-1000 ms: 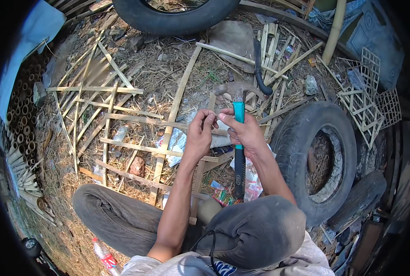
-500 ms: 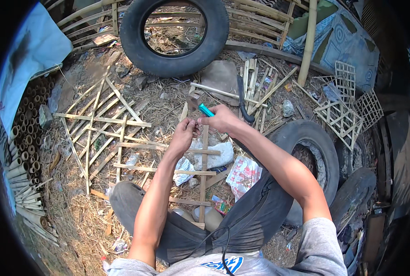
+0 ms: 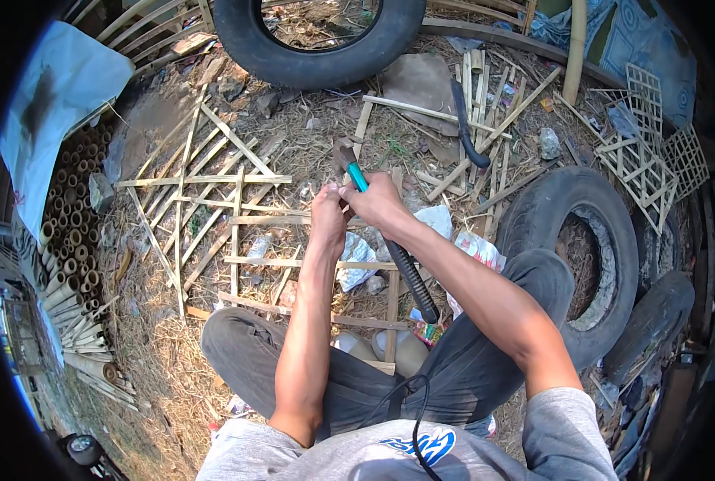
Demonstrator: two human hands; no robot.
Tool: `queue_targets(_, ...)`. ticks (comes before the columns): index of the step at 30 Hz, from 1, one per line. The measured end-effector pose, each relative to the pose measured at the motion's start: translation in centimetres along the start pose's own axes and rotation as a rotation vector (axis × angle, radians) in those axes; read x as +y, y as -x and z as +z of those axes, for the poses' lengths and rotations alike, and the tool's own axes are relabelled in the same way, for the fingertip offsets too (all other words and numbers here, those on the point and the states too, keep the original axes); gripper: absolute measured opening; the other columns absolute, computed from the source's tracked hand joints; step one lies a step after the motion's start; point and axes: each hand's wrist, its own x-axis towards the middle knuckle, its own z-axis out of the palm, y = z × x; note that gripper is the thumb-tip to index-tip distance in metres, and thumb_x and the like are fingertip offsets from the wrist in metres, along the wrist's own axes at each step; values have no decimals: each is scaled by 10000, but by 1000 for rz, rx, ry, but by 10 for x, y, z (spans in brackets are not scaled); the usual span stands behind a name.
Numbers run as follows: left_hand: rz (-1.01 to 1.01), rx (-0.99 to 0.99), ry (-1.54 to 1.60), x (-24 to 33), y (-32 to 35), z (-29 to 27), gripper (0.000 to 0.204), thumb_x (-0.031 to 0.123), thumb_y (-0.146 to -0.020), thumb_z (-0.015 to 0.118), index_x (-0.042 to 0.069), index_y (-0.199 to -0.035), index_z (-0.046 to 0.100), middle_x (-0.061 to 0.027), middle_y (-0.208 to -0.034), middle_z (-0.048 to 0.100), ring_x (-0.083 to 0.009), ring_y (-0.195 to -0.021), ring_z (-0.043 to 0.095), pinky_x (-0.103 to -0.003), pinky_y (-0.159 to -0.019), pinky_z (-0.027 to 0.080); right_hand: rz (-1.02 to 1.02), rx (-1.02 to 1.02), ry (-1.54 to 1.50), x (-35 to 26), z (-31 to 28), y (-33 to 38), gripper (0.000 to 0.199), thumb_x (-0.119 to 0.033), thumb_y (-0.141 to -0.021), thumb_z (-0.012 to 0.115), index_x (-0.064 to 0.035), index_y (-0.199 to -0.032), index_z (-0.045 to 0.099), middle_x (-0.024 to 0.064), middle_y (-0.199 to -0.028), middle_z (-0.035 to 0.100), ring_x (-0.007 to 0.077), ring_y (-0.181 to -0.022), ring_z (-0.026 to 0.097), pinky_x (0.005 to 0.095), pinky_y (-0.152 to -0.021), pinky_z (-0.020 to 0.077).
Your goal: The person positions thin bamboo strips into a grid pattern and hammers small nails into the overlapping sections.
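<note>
My right hand (image 3: pixel 376 199) is closed around a hammer (image 3: pixel 357 178) with a teal shaft. Its dull brown head points away from me, and its black ribbed grip slants down under my right forearm. The fingers of my left hand (image 3: pixel 329 215) are pinched together against my right fingertips; whatever they hold is too small to make out. Below both hands, a frame of crossed bamboo slats (image 3: pixel 393 309) lies between my bent legs. A pale stone block (image 3: pixel 435 220) sits partly hidden beside my right forearm.
A lattice of bamboo slats (image 3: pixel 179 200) lies at left, near stacked bamboo tubes (image 3: pixel 73 240). One tire (image 3: pixel 317 68) stands at the far side, another (image 3: pixel 526 212) beside my right knee. A curved black tool (image 3: pixel 463 120) rests by loose slats. Woven bamboo panels (image 3: pixel 642 152) lie at right.
The view has shifted, so the ground sits differently in it. The hammer has turned, and its black grip now shows below my right hand. My hands remain together at the fingertips.
</note>
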Motion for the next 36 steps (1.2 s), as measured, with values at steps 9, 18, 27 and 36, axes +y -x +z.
queue_targets(9,-73,64,-84,-9,8,-4,232,161,-1110,411,35,-1085,604,-90,-1018,636,-201,-907,616,-441,-861,536,-31,2,203,3,7,14,292,-275,-926,715,17,-908,721,222,-835,737,367,-866,748,464,-802,544)
queue_targets(18,-108,78,-100,-21,23,21,221,158,-1085,419,28,-1087,598,-90,-986,635,-190,-908,618,-397,-876,514,103,64,213,10,-7,27,375,-279,-927,667,84,-1010,707,299,-1013,737,410,-1017,738,468,-883,546)
queue_targets(27,-136,34,-109,-43,7,5,203,147,-1075,431,29,-1042,593,-76,-924,613,-179,-842,603,-376,-800,501,184,64,159,16,-2,33,449,-317,-952,652,119,-1044,704,310,-1023,737,417,-1005,743,470,-860,559)
queue_targets(36,-109,31,-128,-44,3,-2,292,200,-1105,415,21,-1033,634,-75,-938,623,-157,-855,569,-376,-815,460,169,52,202,16,4,30,450,-317,-957,649,123,-1031,702,309,-1024,737,409,-1006,746,470,-854,557)
